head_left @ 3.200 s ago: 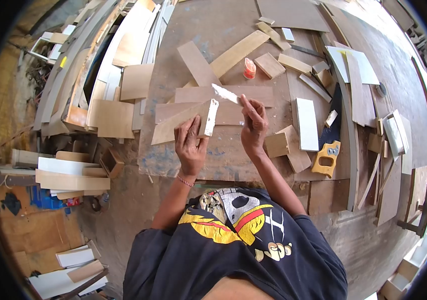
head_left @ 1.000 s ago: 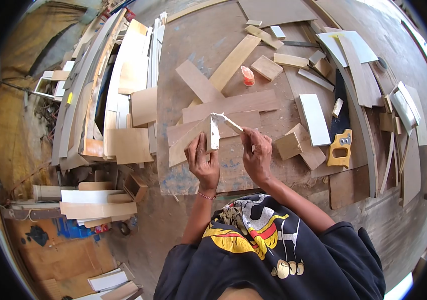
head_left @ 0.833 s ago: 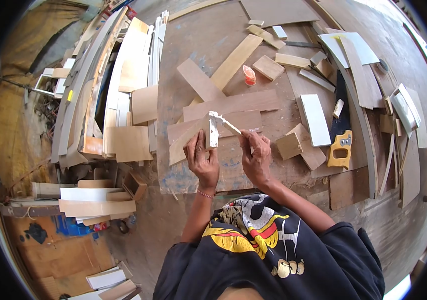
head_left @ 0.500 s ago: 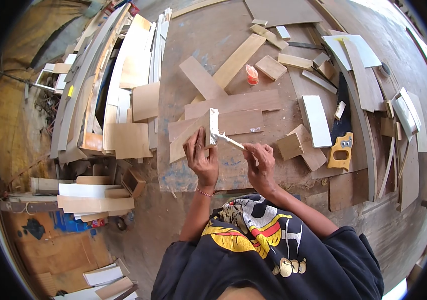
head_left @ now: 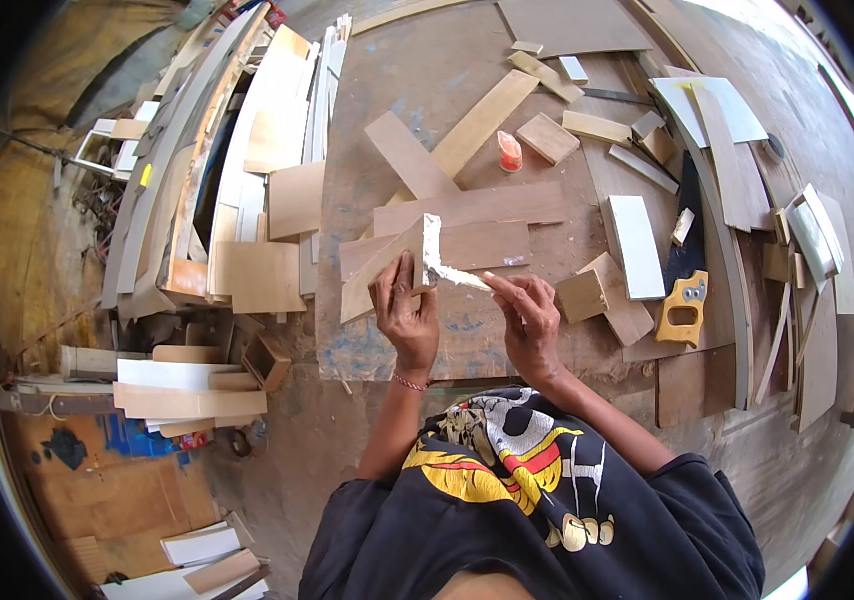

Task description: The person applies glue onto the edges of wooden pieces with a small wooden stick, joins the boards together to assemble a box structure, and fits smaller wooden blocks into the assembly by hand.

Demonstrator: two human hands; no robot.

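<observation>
My left hand [head_left: 407, 315] grips a wooden board [head_left: 399, 262] and holds it up on edge above the table. White glue [head_left: 432, 240] coats the board's narrow edge that faces me. Between the fingers of my right hand [head_left: 530, 318] is a thin stick [head_left: 473, 280], smeared with white paste, its tip touching the lower part of the coated edge. Beneath the hands lie flat wooden boards [head_left: 482, 205], some crossing one another. Farther off stands a small red and white cup [head_left: 509, 152] beside a wooden block [head_left: 548, 139].
On the right lie a handsaw [head_left: 684, 300] with a yellow handle, a white block [head_left: 635, 247] and two wooden blocks [head_left: 607, 298]. Stacked panels [head_left: 265, 130] line the left of the worktable [head_left: 367, 350]. More offcuts [head_left: 192, 390] are piled at lower left.
The stick in my right hand has shifted slightly, and more white paste now covers it near the board's edge. My left hand keeps the board in nearly the same place.
</observation>
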